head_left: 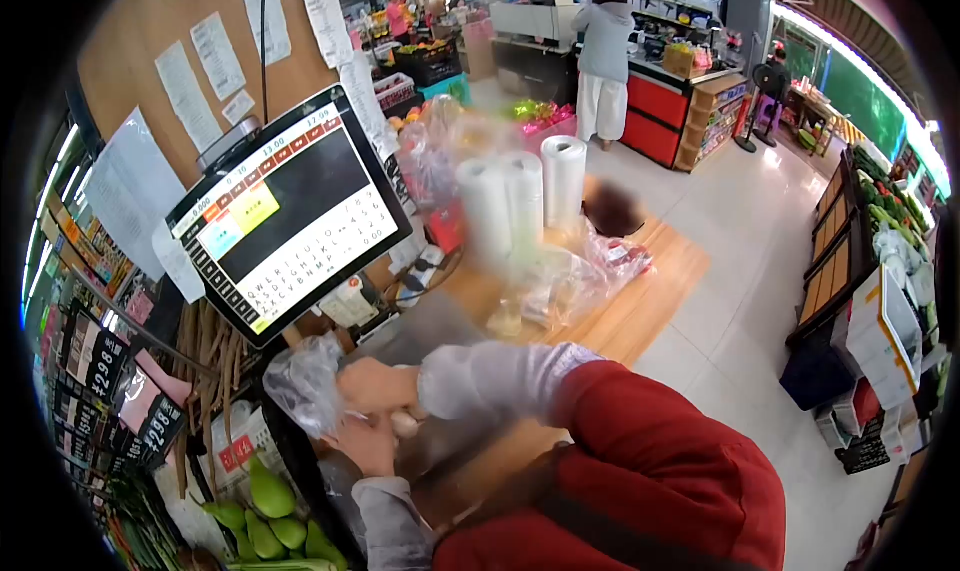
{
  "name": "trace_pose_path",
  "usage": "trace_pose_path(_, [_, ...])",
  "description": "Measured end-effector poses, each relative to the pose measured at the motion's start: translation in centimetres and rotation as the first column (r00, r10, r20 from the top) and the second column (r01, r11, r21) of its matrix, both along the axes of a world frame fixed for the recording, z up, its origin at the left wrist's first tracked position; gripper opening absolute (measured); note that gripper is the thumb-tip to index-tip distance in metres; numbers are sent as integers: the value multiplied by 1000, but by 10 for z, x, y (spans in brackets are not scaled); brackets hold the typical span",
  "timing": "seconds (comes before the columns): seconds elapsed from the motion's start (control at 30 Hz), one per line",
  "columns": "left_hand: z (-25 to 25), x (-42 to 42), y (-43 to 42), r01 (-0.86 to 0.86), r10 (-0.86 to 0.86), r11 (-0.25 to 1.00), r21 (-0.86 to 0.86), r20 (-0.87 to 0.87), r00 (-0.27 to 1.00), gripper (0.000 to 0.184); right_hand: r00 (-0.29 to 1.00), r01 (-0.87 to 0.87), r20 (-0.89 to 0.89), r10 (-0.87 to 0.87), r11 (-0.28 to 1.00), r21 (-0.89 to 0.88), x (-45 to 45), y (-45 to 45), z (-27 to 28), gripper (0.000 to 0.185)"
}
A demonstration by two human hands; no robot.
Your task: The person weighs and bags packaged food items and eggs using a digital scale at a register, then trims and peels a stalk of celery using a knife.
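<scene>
Fingers (347,431) of the left hand (370,446) are bending inward with little gap showing, and we are finding them gripping a clear plastic bag (298,379). Directly above and touching it, the right hand (378,385) is likewise holding a curled, nearly closed form, its fingers pressing on the same bag; we are not seeing every fingertip, as the two hands are partly covering one another. We are placing the bag just beyond both hands, bulging and creased, near the lower corner of a tilted touchscreen (300,211); its contents are escaping identification. A small pale rounded shape (405,425) is showing beside the right hand, and we are leaving its nature undetermined. Beneath the hands, a grey surface (455,443) is appearing blurred.

Around the station, we are recording green pear-shaped produce (270,493) lying near the left forearm and brown stalks (205,366) leaning below the touchscreen. White rolls (566,186) are standing upright on a wooden counter (665,271), with a second clear bag (570,281) lying beside them. Paper slips (217,54) are hanging above the touchscreen. Farther off, a person in a pale top (604,46) is standing near a red-fronted counter (645,121).
</scene>
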State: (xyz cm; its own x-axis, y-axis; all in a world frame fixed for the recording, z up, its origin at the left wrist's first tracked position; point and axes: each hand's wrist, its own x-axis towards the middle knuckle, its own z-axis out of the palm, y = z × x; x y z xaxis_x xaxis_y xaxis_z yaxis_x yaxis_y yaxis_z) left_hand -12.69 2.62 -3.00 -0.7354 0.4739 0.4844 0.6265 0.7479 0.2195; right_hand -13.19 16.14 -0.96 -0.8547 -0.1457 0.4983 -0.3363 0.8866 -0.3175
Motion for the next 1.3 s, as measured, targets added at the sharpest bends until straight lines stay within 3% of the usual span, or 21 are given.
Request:
trace_pose_path(0.1, [-11, -6, 11, 33, -73, 990, 135, 300, 951, 48, 999, 2, -48, -6, 997, -78, 13, -9, 3, 25])
trace_pose_path(0.2, [-83, -38, 12, 25, -173, 939, 343, 408, 896, 40, 987, 162, 22, -162, 986, -44, 26, -10, 3, 21])
trace_pose_path(0.23, [-129, -62, 5, 68, -115, 975, 211, 219, 969, 37, 996, 77, -31, -79, 995, -62, 28, -4, -2, 20])
trace_pose_path(0.3, [-127, -60, 6, 79, -80, 994, 74, 12, 997, 34, 996, -12, -84, 6, 997, -71, 35, 6, -6, 19])
trace_pose_path(0.37, [-79, -34, 13, 27, 23, 987, 158, -305, 952, 34, 999, -16, -44, 17, 1000, 13, 45, 13, -5, 18])
trace_pose_path(0.4, [-79, -33, 15, 10, 70, 981, 192, -401, 913, 35, 978, 71, 199, -60, 996, -51, 58, 12, 11, 21])
trace_pose_path(0.5, [-74, -36, 16, 3, 49, 982, 187, -274, 961, 35, 922, -187, 334, 198, 980, -64, 88, -14, 60, 23])
trace_pose_path(0.57, [-67, -38, 17, 1, 37, 983, 182, -209, 977, 36, 911, -359, 188, 366, 931, -70, 53, -32, 30, 22])
trace_pose_path(0.63, [-63, -38, 18, 1, 33, 982, 189, -178, 984, 36, 913, -282, -237, 333, 933, 225, 25, -33, 23, 18])
trace_pose_path(0.7, [-62, -41, 21, 3, 32, 980, 199, -169, 985, 37, 762, -132, -537, 362, 898, 419, 2, -11, 19, 17])
trace_pose_path(0.77, [-59, -41, 22, -4, 33, 981, 193, -148, 988, 37, 833, -150, -301, 465, 712, 686, -13, 17, 19, 21])
trace_pose_path(0.8, [-55, -39, 21, 6, 17, 983, 182, -124, 992, 37, 831, -155, -299, 468, 712, 685, -16, 25, 17, 21])
trace_pose_path(0.87, [-42, -33, 20, 40, -32, 988, 150, -53, 998, 38, 946, -322, 172, 275, 726, 608, -16, 36, 23, 24])
trace_pose_path(0.97, [-13, -13, 18, 12, -15, 993, 115, 18, 1000, 39, 900, -288, 430, 66, 832, 475, 22, 44, 69, 37])
trace_pose_path(1.03, [-16, -15, 19, 21, -19, 989, 147, -11, 1000, 37, 877, -369, 461, 136, 805, 464, 27, 53, 74, 46])
trace_pose_path(1.1, [-27, -23, 18, 32, -25, 984, 178, -42, 999, 35, 759, -558, 492, 427, 816, 153, 39, 51, 85, 53])
trace_pose_path(1.13, [-40, -32, 14, 83, -55, 980, 178, -161, 985, 37, 756, -559, 494, 428, 815, 149, 39, 48, 82, 53])
trace_pose_path(1.2, [-54, -33, 18, 129, -86, 981, 148, -264, 961, 39, 706, -574, 276, 652, 755, -317, 33, 32, 71, 60])
trace_pose_path(1.23, [-58, -34, 25, 177, -106, 881, 439, -181, 978, 39, 632, -527, 366, 683, 725, -444, 23, 32, 66, 65])
trace_pose_path(1.27, [-57, -36, 21, 143, -102, 938, 316, -143, 985, 35, 744, -504, 346, 571, 820, -271, 13, 29, 63, 63])
trace_pose_path(1.3, [-56, -37, 17, 118, -99, 976, 181, -112, 989, 31, 916, -290, 285, 281, 957, -11, 13, 25, 53, 57])
